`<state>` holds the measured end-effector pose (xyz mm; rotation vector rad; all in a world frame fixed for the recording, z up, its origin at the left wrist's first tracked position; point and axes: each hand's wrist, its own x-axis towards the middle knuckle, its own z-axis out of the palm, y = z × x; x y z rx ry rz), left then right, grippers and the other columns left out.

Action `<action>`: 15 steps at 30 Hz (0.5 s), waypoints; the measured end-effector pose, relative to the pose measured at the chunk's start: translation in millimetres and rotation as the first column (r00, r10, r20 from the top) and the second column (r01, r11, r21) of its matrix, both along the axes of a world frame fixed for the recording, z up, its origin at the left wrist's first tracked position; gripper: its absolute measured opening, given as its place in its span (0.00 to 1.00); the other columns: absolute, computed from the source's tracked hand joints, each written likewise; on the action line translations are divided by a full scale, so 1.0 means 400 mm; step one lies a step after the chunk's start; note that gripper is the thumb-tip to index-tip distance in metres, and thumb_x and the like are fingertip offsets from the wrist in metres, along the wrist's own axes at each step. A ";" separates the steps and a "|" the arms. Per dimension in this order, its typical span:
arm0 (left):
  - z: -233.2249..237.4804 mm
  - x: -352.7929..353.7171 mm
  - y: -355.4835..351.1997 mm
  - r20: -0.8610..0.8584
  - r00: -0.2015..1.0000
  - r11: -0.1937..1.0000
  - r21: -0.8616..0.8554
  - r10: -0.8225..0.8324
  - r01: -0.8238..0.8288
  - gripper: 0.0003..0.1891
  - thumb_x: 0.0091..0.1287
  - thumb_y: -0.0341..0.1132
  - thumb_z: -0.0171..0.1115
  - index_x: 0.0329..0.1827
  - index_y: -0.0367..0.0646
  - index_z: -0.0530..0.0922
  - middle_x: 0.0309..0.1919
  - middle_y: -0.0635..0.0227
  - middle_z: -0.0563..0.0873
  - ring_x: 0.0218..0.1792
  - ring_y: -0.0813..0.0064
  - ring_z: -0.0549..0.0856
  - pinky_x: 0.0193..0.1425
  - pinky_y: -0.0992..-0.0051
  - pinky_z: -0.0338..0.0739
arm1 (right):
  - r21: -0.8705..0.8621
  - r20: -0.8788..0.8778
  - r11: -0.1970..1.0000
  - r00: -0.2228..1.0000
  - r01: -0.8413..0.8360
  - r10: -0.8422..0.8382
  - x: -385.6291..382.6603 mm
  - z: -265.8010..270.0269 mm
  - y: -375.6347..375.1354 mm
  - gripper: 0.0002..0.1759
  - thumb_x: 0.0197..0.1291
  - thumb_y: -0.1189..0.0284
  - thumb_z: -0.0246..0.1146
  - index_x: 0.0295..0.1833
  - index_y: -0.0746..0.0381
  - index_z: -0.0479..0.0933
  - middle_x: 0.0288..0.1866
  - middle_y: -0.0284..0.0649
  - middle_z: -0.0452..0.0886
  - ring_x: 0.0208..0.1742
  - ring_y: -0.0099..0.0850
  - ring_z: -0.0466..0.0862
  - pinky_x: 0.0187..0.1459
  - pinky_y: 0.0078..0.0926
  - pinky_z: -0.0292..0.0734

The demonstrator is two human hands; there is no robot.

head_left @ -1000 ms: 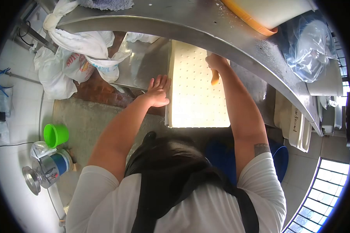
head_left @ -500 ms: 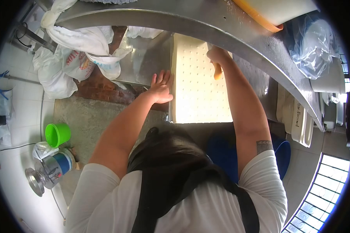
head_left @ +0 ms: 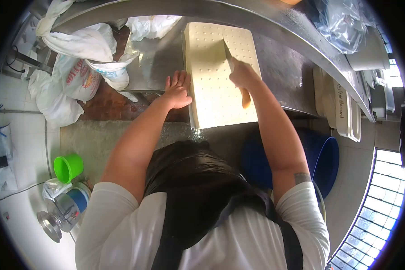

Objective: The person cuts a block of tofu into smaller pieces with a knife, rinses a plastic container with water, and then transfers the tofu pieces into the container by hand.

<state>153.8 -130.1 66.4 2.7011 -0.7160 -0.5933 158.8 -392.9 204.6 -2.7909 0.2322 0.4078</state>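
Observation:
A thick, pale yellow slab [head_left: 211, 96] with rows of small dimples on its top lies on the metal table. My right hand [head_left: 243, 74] is closed around a knife [head_left: 227, 48] over the slab's right half. The blade points away from me with its tip at the slab's top, and the brown end of the handle sticks out behind my fist. At the slab's left edge, my left hand [head_left: 177, 95] rests with its fingers stretched out and slightly apart, thumb close to the side.
A metal shelf [head_left: 166, 10] arches above the far side of the table [head_left: 283, 74]. White plastic bags [head_left: 78, 81] hang at the left. On the floor are a green bucket [head_left: 69, 168] and a blue barrel [head_left: 326, 164]. Pale plastic bins [head_left: 337, 105] stand at the right.
My right hand has drawn the knife back toward me, and its blade now shows. The view has tilted, bringing the slab's far edge into sight. My left hand stays beside the slab.

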 end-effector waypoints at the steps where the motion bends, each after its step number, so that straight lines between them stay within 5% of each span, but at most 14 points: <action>1: -0.002 0.002 0.000 0.005 1.000 1.000 0.010 0.003 -0.003 0.54 0.67 0.47 0.59 0.92 0.44 0.39 0.91 0.50 0.41 0.91 0.49 0.36 0.90 0.41 0.31 | -0.018 0.025 1.000 1.000 0.002 -0.002 -0.048 0.006 0.011 0.45 0.58 0.79 0.57 0.85 0.58 0.64 0.49 0.63 0.90 0.47 0.52 0.93 0.50 0.45 0.88; 6: 0.000 -0.002 0.004 0.028 0.999 0.999 0.005 -0.034 0.034 0.55 0.67 0.49 0.59 0.92 0.41 0.39 0.91 0.50 0.40 0.91 0.49 0.34 0.90 0.42 0.29 | 0.065 0.024 0.997 0.999 0.043 -0.044 -0.300 -0.009 0.020 0.38 0.61 0.79 0.54 0.80 0.54 0.64 0.46 0.68 0.87 0.49 0.63 0.89 0.54 0.55 0.83; 7: 0.025 -0.005 0.004 0.007 1.000 1.000 0.015 -0.027 0.027 0.55 0.67 0.50 0.59 0.92 0.41 0.39 0.91 0.50 0.40 0.91 0.49 0.34 0.90 0.42 0.29 | 0.148 -0.136 0.976 0.980 0.162 -0.142 -0.346 0.024 0.038 0.39 0.62 0.78 0.55 0.81 0.55 0.63 0.46 0.69 0.86 0.51 0.68 0.87 0.56 0.58 0.82; 8: 0.038 -0.009 0.002 -0.015 1.000 1.000 0.025 -0.018 0.019 0.55 0.67 0.50 0.59 0.92 0.41 0.39 0.91 0.50 0.39 0.91 0.49 0.34 0.90 0.42 0.29 | 0.086 -0.024 0.993 0.997 0.081 -0.079 -0.412 -0.015 0.026 0.42 0.62 0.77 0.55 0.84 0.55 0.60 0.46 0.70 0.86 0.51 0.68 0.86 0.56 0.59 0.81; 11: 0.020 -0.003 0.000 0.007 1.000 0.999 0.035 -0.020 0.019 0.56 0.67 0.51 0.59 0.92 0.40 0.39 0.91 0.50 0.39 0.91 0.49 0.34 0.90 0.43 0.28 | 0.038 -0.054 0.999 0.998 0.027 -0.025 -0.598 -0.004 0.041 0.43 0.66 0.74 0.60 0.86 0.59 0.56 0.50 0.68 0.85 0.53 0.63 0.87 0.57 0.58 0.82; 12: 0.013 -0.002 0.001 0.010 1.000 0.999 0.027 -0.024 0.024 0.56 0.67 0.50 0.59 0.92 0.40 0.38 0.91 0.49 0.39 0.91 0.49 0.33 0.90 0.43 0.28 | -0.032 -0.012 0.998 0.999 -0.045 0.044 -0.671 0.000 0.046 0.45 0.64 0.75 0.62 0.86 0.66 0.54 0.40 0.59 0.84 0.42 0.55 0.88 0.48 0.54 0.86; 15: 0.001 0.000 0.000 0.027 0.999 0.998 0.047 -0.030 0.029 0.55 0.67 0.49 0.59 0.91 0.39 0.38 0.91 0.48 0.39 0.91 0.48 0.34 0.90 0.42 0.28 | 0.042 -0.096 0.999 0.995 0.007 -0.002 -0.876 0.022 0.030 0.48 0.65 0.75 0.63 0.89 0.59 0.51 0.43 0.58 0.84 0.41 0.58 0.88 0.47 0.55 0.85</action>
